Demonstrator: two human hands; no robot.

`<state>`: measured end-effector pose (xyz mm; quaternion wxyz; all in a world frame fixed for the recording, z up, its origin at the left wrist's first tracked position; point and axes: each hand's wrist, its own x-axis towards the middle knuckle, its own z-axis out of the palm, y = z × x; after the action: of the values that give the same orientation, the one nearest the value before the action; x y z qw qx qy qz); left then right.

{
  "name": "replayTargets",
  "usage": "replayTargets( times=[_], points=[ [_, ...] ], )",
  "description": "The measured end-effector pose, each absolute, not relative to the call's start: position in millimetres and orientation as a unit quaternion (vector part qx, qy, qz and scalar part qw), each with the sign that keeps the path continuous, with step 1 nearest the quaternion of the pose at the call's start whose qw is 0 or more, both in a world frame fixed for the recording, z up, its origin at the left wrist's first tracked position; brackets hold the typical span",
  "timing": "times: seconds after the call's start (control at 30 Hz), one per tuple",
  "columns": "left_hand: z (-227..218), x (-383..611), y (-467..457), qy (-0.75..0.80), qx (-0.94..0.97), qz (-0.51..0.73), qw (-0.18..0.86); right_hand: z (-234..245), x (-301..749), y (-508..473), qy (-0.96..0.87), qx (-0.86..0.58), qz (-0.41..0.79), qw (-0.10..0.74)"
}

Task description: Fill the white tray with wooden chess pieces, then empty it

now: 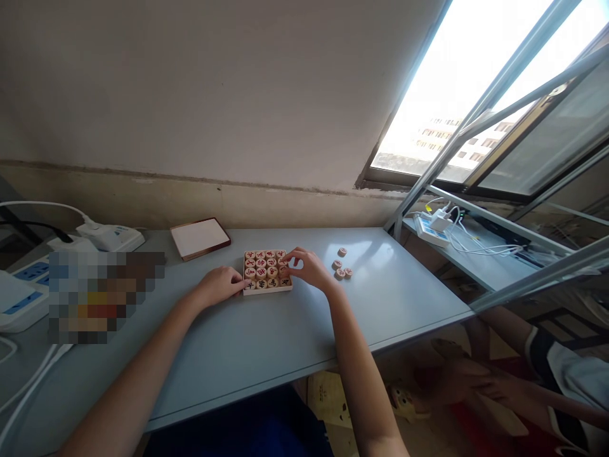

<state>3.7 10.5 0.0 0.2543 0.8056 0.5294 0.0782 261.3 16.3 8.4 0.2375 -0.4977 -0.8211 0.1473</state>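
A small wooden tray [267, 290] on the grey table holds several round wooden chess discs [261, 266] with red and black characters. My left hand [219, 285] rests on the table against the tray's left edge, fingers curled and touching it. My right hand [307, 267] reaches over the tray's right side, fingertips pinched on a disc at the tray's right edge. Several loose discs [341, 267] lie on the table to the right of my right hand.
The tray's lid [200, 238] lies behind the tray to the left. Power strips and cables [102, 236] sit at the far left. A shelf with a charger and white cables [440, 225] stands by the window on the right. Another person's hands [469, 374] are at lower right, below the table edge [419, 333].
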Motion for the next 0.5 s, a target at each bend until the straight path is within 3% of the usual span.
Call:
replayTargets(
  times=[0.2,0.33,0.5],
  points=[
    [7,3,6,0.502,0.803,0.032,0.321,-6,293,26,-0.631,-0.741,-0.043,0.226],
    [5,5,4,0.511,0.794,0.045,0.327,-25,319,39,-0.500,-0.845,0.012,0.190],
    [2,6,4,0.523,0.784,0.057,0.328,-38,329,49,-0.524,-0.828,0.029,0.199]
  ],
)
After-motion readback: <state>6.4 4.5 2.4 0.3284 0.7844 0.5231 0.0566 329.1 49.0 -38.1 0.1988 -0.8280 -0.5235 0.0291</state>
